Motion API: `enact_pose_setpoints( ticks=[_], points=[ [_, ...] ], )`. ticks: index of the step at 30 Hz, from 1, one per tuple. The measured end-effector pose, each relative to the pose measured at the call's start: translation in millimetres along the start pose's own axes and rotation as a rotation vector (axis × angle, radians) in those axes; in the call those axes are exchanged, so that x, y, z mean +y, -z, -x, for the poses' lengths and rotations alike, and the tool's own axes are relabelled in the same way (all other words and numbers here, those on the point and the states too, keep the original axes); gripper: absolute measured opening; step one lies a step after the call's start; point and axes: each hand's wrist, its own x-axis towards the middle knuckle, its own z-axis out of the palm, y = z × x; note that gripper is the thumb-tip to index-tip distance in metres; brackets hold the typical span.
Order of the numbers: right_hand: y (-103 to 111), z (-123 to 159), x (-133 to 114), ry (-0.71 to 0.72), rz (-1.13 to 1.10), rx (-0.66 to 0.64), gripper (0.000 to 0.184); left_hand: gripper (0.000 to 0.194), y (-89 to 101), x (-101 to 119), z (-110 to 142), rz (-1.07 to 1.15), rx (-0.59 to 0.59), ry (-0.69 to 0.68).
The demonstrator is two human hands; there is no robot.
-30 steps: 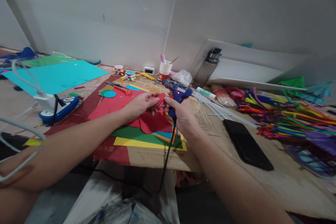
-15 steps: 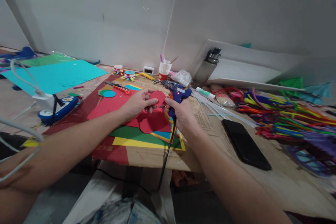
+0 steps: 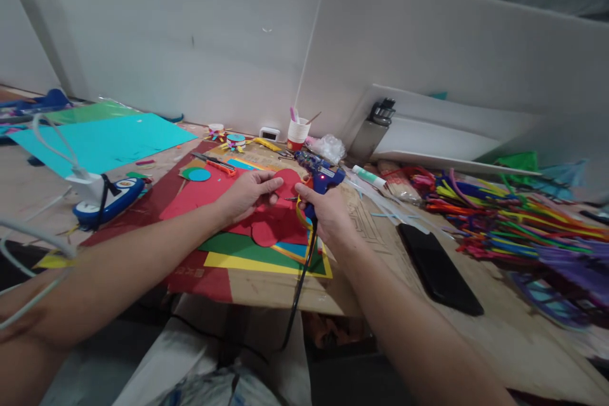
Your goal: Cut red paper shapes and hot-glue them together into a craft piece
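Observation:
My left hand (image 3: 247,193) pinches a small red paper disc (image 3: 286,181) between thumb and fingers, held just above a stack of coloured paper sheets (image 3: 257,247). My right hand (image 3: 326,212) is wrapped round the handle of a blue hot glue gun (image 3: 321,179) whose red light glows. The gun's nozzle points left at the edge of the red disc. A black cord (image 3: 297,292) runs from the gun down over the table's front edge. Red sheets (image 3: 200,193) with round cut-outs lie under both hands.
A black phone (image 3: 438,269) lies to the right. A heap of coloured pipe cleaners (image 3: 514,222) fills the far right. A paper cup (image 3: 297,133), a metal bottle (image 3: 371,130) and a plastic bag stand at the back. A cyan sheet (image 3: 99,139) and a blue-and-white device (image 3: 107,200) are on the left.
My left hand has turned the red disc up so its face shows. Both hands and the glue gun have stayed together. The camera has shifted slightly.

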Motion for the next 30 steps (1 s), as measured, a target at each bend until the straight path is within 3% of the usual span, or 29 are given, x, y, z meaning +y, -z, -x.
enact_pose_setpoints(
  ticks=[7,13,16,20,25,30],
  points=[
    [-2.8,-1.1,2.1,0.006,-0.028,-0.002,0.035,0.032,-2.2,-1.1,-2.1,0.152,0.076,0.011],
    [-3.4,-1.4,3.3,-0.033,-0.078,-0.01,0.035,0.04,-2.6,5.4,1.9,0.303,-0.098,0.013],
    [-4.4,-2.5,7.2,-0.049,-0.097,-0.061,0.038,0.04,-2.8,8.0,4.2,0.228,-0.191,0.04],
    [-6.3,-2.4,10.9,-0.052,-0.092,-0.07,0.042,0.037,-3.4,7.6,6.0,0.099,-0.215,0.012],
    [-6.9,-2.1,10.2,-0.059,-0.049,-0.029,0.04,0.049,-0.4,2.8,2.1,-0.077,-0.102,-0.087],
    [-5.5,-4.2,7.5,-0.055,-0.134,-0.047,0.044,0.061,4.8,4.1,-1.4,-0.433,0.085,-0.22]
  ],
)
